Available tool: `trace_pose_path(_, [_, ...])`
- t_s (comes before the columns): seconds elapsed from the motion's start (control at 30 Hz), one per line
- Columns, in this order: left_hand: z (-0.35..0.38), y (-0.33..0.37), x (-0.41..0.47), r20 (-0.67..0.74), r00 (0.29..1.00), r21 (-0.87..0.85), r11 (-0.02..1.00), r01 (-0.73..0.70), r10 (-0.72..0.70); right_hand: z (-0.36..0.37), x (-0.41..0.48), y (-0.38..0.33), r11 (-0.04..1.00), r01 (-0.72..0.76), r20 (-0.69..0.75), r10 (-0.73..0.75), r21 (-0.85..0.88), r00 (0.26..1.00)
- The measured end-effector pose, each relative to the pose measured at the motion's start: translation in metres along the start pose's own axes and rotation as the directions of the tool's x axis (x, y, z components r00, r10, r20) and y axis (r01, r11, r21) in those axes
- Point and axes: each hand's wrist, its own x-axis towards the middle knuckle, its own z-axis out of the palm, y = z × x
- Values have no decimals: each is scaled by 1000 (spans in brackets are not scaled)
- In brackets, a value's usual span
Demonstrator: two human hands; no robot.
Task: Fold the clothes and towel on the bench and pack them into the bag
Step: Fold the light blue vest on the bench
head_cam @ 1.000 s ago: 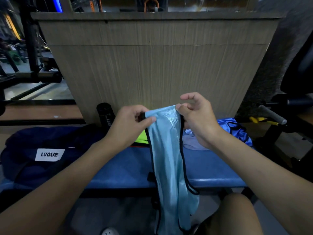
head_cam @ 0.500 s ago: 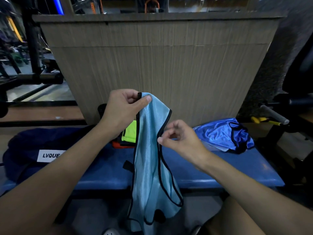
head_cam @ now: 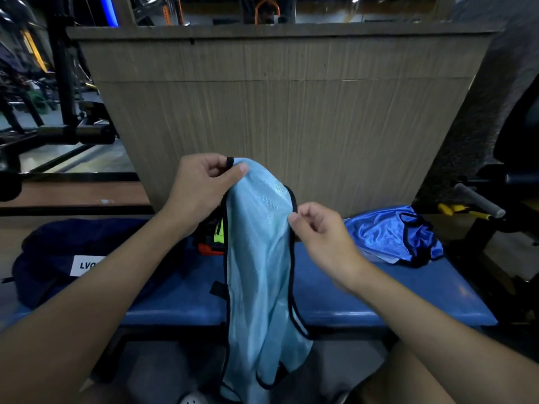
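A light blue mesh vest with black trim (head_cam: 259, 258) hangs in front of the blue bench (head_cam: 350, 293), reaching below its front edge. My left hand (head_cam: 201, 191) pinches the vest's top at a black strap, thumb on the fabric. My right hand (head_cam: 318, 231) pinches the black edge on the vest's right side, lower than the left. A royal blue vest (head_cam: 390, 237) lies crumpled on the right of the bench. A dark navy bag with a white label (head_cam: 70, 258) sits on the left end. A neon yellow and orange garment (head_cam: 217, 237) shows behind the hanging vest.
A tall wooden panel (head_cam: 291, 112) stands right behind the bench. Gym frames and bars (head_cam: 67, 83) fill the left background. A machine with a grey handle (head_cam: 478, 199) and yellow parts stands at the right. My knee (head_cam: 402, 374) shows at the bottom right.
My left hand has lifted the vest's top higher. My right hand let go of the top and came down onto the vest's right black edge, which it now pinches.
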Motion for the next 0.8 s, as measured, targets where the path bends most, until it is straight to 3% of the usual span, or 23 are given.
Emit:
trace_pose_path(0.13, [-2, -19, -3, 33, 999, 156, 987, -26, 21, -9, 10, -12, 997, -8, -4, 9, 71, 1000])
trace_pose_path(0.2, [2, -21, -12, 118, 989, 262, 957, -120, 92, -11, 14, -17, 996, -22, -9, 23, 89, 1000])
trace_pose_path(0.4, [11, -15, -39, 409, 908, 276, 935, -223, 95, -15, 19, -23, 995, -38, -23, 40, 89, 999])
trace_pose_path(0.5, [14, -20, -42, 384, 919, 234, 954, -188, 87, -19, 18, -22, 994, -47, -22, 49, 96, 999])
trace_pose_path(0.7, [6, -9, -29, 195, 973, 99, 985, -143, 122, -33, 18, -23, 994, -37, -93, 46, 104, 995])
trace_pose_path(0.8, [3, -3, -22, 181, 974, 83, 985, -154, 138, -34, 19, -24, 996, -29, -97, 37, 87, 995])
